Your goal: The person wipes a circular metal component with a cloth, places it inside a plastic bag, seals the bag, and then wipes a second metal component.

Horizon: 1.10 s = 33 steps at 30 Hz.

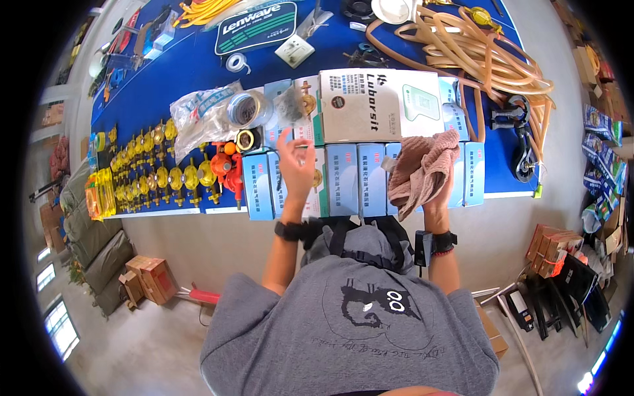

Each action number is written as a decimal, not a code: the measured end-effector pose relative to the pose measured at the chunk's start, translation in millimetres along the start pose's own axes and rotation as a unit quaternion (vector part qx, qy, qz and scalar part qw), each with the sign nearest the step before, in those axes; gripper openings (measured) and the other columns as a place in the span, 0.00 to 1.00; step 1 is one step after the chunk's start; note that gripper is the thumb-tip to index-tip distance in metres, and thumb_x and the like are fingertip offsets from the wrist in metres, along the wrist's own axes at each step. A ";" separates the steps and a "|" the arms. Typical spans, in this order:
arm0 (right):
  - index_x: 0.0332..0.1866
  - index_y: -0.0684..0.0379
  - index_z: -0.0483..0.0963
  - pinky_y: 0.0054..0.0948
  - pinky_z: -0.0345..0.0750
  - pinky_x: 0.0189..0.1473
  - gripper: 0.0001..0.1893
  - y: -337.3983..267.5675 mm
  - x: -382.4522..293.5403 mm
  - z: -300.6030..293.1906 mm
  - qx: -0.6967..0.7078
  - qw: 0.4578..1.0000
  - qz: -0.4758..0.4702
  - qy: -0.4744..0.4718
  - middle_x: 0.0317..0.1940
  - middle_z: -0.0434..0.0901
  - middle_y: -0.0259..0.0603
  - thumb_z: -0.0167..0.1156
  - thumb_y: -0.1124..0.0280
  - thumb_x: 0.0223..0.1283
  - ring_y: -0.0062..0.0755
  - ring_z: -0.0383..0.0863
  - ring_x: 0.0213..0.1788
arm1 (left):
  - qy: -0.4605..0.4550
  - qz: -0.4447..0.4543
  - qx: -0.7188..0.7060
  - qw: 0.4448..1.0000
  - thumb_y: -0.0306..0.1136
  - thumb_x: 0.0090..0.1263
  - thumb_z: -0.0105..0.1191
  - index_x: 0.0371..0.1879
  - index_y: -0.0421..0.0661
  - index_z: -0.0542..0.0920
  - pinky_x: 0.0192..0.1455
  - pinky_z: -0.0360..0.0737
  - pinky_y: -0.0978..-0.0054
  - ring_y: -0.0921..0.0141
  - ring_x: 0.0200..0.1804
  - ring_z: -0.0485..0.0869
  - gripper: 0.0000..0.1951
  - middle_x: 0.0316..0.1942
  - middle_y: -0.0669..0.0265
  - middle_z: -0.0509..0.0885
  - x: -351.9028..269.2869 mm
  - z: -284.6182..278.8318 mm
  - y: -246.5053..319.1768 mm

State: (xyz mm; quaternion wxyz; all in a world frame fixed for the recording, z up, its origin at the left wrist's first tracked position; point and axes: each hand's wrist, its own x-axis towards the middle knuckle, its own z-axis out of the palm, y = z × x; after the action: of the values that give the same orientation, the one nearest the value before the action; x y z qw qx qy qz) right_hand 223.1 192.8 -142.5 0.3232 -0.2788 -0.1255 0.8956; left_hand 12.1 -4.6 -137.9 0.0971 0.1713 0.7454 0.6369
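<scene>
A dusty-pink cloth (423, 168) hangs bunched in my right hand (442, 195), above the right part of a row of blue cardboard boxes (342, 178). Most of the fingers are hidden behind its folds. My left hand (297, 166) is raised with bent, parted fingers and nothing in it, over the left part of the same row. Near its fingertips lie a small bag of dark bits (290, 106) and a clear plastic jar (246, 110) with dark contents. A black-and-brass ring-shaped part (247, 140) sits just left of that hand. Behind the row lies a large white-and-brown carton (359, 106).
Brass-yellow gas regulators (163, 178) stand in rows at the left, beside red-orange regulators (230, 171). Crumpled plastic bags (200, 119) lie behind them. A coiled tan hose (475, 54) fills the back right, with a black clamp-like tool (522, 143) before it. White tape (237, 63) lies farther back.
</scene>
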 end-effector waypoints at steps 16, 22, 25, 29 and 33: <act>0.62 0.59 0.60 0.39 0.71 0.57 0.23 -48.8 22.3 -30.7 0.012 0.996 -0.025 0.088 0.54 0.72 0.42 0.42 0.56 0.67 0.38 0.73 0.54 | -0.442 0.185 0.523 0.705 0.25 0.57 0.51 0.58 0.56 0.69 0.53 0.72 0.59 0.55 0.54 0.74 0.26 0.54 0.54 0.73 264.1 190.8 -56.4; 0.61 0.59 0.61 0.38 0.71 0.57 0.23 -66.1 22.3 -34.8 0.003 0.996 -0.025 0.091 0.54 0.72 0.43 0.42 0.56 0.67 0.38 0.73 0.54 | -0.494 0.219 0.476 0.694 0.38 0.63 0.53 0.31 0.43 0.77 0.41 0.72 0.58 0.54 0.40 0.77 0.10 0.34 0.54 0.78 279.3 210.9 -52.7; 0.61 0.60 0.61 0.39 0.70 0.58 0.24 -69.3 24.0 -28.2 0.001 0.995 -0.021 0.102 0.54 0.72 0.44 0.42 0.56 0.67 0.39 0.73 0.55 | -0.451 0.264 0.404 0.750 0.39 0.64 0.52 0.25 0.41 0.77 0.39 0.73 0.62 0.56 0.37 0.78 0.13 0.30 0.57 0.78 279.7 204.7 -46.5; 0.62 0.60 0.60 0.41 0.70 0.59 0.24 -67.9 29.6 -33.9 0.015 0.996 0.003 0.090 0.55 0.71 0.45 0.41 0.56 0.67 0.41 0.72 0.55 | -0.390 0.181 0.359 0.828 0.41 0.64 0.54 0.27 0.43 0.81 0.44 0.74 0.69 0.59 0.42 0.79 0.13 0.43 0.59 0.79 282.8 190.2 -16.3; 0.62 0.60 0.61 0.41 0.70 0.58 0.24 -61.6 30.0 -20.8 0.022 0.997 0.002 0.076 0.55 0.71 0.45 0.42 0.56 0.67 0.41 0.72 0.55 | -0.266 0.207 0.302 0.892 0.44 0.62 0.55 0.25 0.44 0.84 0.50 0.73 0.70 0.64 0.49 0.78 0.15 0.49 0.62 0.79 280.5 175.1 13.8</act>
State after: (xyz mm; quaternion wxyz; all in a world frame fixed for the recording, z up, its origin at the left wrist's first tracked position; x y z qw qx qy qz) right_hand 247.5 260.0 -147.0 0.3357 -0.3392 -0.0803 0.8751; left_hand -181.3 263.9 -133.5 0.1012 0.5053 0.7961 0.3172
